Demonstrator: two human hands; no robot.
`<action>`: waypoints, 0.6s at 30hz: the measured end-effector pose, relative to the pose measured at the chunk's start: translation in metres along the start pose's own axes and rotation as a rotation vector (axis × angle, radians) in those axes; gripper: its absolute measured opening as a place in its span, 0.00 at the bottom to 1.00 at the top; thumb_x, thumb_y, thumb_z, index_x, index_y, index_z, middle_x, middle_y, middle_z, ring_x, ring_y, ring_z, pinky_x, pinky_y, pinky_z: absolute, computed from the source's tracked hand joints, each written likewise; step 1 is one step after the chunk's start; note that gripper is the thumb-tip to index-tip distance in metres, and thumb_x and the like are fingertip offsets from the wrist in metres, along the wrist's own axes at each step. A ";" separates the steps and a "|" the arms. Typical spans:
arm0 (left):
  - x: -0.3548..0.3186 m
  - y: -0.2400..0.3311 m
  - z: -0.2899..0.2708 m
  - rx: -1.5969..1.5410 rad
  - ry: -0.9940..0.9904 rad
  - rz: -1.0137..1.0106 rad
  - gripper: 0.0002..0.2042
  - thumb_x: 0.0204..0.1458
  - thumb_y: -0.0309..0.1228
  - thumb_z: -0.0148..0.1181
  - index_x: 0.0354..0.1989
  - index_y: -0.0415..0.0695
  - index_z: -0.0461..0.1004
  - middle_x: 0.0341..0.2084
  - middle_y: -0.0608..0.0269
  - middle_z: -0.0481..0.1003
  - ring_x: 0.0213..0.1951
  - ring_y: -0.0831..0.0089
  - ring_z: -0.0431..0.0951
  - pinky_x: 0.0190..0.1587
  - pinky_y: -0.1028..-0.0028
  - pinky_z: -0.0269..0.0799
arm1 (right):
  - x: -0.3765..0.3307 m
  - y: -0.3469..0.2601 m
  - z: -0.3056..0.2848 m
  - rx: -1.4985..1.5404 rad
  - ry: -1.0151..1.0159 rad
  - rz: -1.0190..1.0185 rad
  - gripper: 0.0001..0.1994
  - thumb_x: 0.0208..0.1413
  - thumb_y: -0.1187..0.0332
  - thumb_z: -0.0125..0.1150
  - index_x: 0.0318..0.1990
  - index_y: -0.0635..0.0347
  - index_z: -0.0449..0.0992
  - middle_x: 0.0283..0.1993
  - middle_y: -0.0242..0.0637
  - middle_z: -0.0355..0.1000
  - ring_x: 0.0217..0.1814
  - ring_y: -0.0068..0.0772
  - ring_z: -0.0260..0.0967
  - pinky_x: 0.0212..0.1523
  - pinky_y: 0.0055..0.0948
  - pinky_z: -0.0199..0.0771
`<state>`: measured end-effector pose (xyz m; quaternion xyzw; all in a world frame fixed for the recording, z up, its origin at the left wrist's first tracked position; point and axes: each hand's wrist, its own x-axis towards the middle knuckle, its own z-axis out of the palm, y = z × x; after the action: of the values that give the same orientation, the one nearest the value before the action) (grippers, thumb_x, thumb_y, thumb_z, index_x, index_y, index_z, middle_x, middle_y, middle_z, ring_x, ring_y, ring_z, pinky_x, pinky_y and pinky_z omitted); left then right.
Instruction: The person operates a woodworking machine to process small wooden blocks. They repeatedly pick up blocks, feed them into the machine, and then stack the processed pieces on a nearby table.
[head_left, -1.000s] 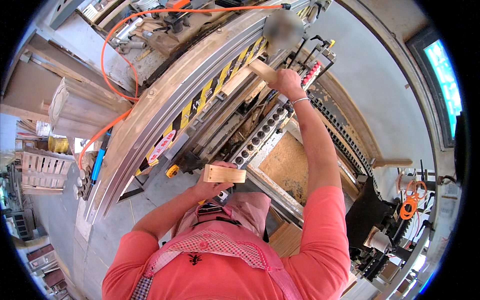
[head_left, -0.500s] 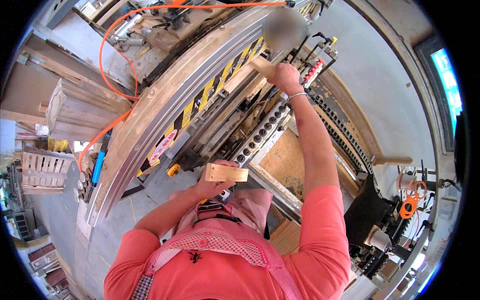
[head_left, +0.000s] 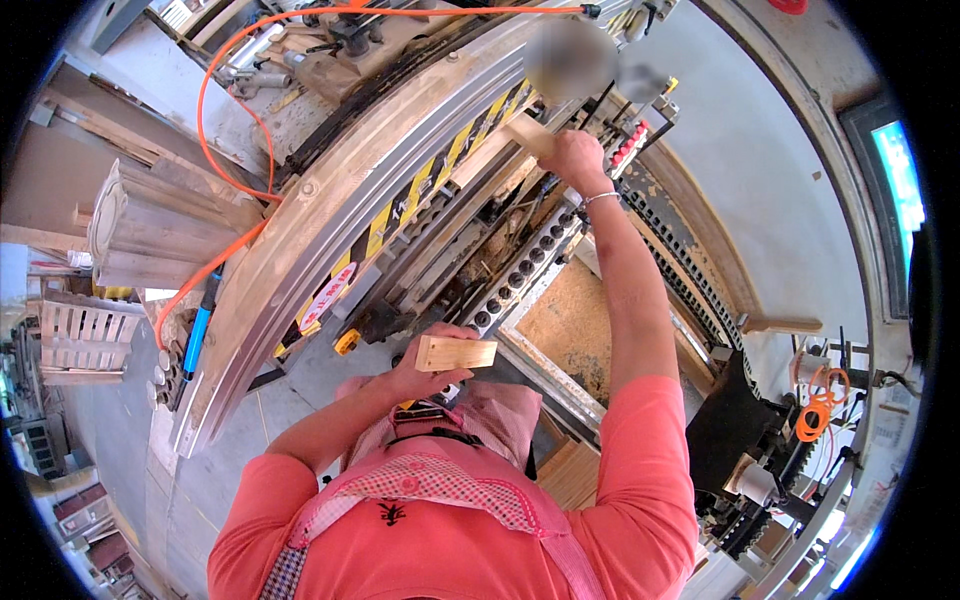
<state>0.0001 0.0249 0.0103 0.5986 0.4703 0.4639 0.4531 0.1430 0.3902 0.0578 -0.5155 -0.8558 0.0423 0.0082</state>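
Workshop machinery fills the view: a long woodworking machine (head_left: 330, 240) with a black-and-yellow striped guard runs diagonally, an orange hose (head_left: 215, 110) looping over it. Close to the chest, the left hand (head_left: 425, 365) is clenched around a short wooden block (head_left: 456, 353), pale, rectangular, with clean-cut ends, held level above the machine's near end. Stretched out at arm's length, the right hand (head_left: 572, 158) grips a second wooden piece (head_left: 528, 135), also pale and squared, pressed against the striped guard. A stack of wooden parts (head_left: 150, 225) stands at left, beside the machine.
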 end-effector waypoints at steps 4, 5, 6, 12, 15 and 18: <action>0.001 0.000 -0.001 -0.032 -0.012 0.016 0.24 0.40 0.27 0.69 0.46 0.42 0.66 0.44 0.56 0.71 0.47 0.65 0.72 0.50 0.69 0.67 | 0.001 0.002 0.000 -0.011 0.018 -0.045 0.21 0.35 0.52 0.66 0.29 0.61 0.78 0.30 0.46 0.75 0.35 0.45 0.74 0.39 0.38 0.74; 0.002 0.002 -0.001 -0.034 -0.009 0.025 0.24 0.40 0.27 0.69 0.46 0.42 0.66 0.44 0.56 0.71 0.47 0.65 0.72 0.50 0.69 0.67 | 0.002 0.003 0.000 -0.013 0.019 -0.053 0.20 0.35 0.52 0.65 0.29 0.61 0.78 0.30 0.46 0.75 0.35 0.45 0.74 0.39 0.38 0.74; 0.002 0.003 -0.001 -0.034 -0.006 0.032 0.24 0.40 0.27 0.69 0.46 0.42 0.65 0.44 0.56 0.71 0.48 0.65 0.72 0.50 0.69 0.67 | 0.002 0.004 0.001 -0.014 0.016 -0.058 0.20 0.35 0.52 0.65 0.29 0.61 0.78 0.30 0.46 0.75 0.35 0.46 0.74 0.38 0.38 0.75; 0.000 0.002 -0.001 -0.069 -0.027 -0.024 0.24 0.41 0.27 0.69 0.47 0.42 0.65 0.45 0.56 0.71 0.48 0.65 0.72 0.50 0.69 0.67 | 0.002 0.002 0.000 -0.047 0.018 -0.080 0.19 0.35 0.52 0.64 0.28 0.59 0.79 0.29 0.45 0.75 0.34 0.46 0.74 0.37 0.38 0.75; -0.003 -0.002 0.003 -0.179 0.010 -0.039 0.24 0.40 0.29 0.69 0.47 0.42 0.66 0.45 0.56 0.71 0.47 0.64 0.72 0.50 0.68 0.67 | 0.003 0.003 0.001 -0.045 0.025 -0.076 0.19 0.35 0.52 0.65 0.27 0.58 0.79 0.30 0.44 0.75 0.34 0.44 0.75 0.37 0.37 0.76; 0.001 0.005 -0.002 -0.017 -0.007 0.025 0.24 0.41 0.30 0.69 0.47 0.42 0.67 0.45 0.57 0.71 0.46 0.64 0.72 0.49 0.67 0.67 | 0.000 0.005 -0.001 -0.029 0.018 -0.074 0.20 0.36 0.51 0.63 0.30 0.59 0.79 0.29 0.46 0.74 0.34 0.46 0.74 0.37 0.39 0.75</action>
<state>-0.0007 0.0250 0.0154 0.6020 0.4573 0.4715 0.4541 0.1470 0.3927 0.0582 -0.4838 -0.8747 0.0250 0.0099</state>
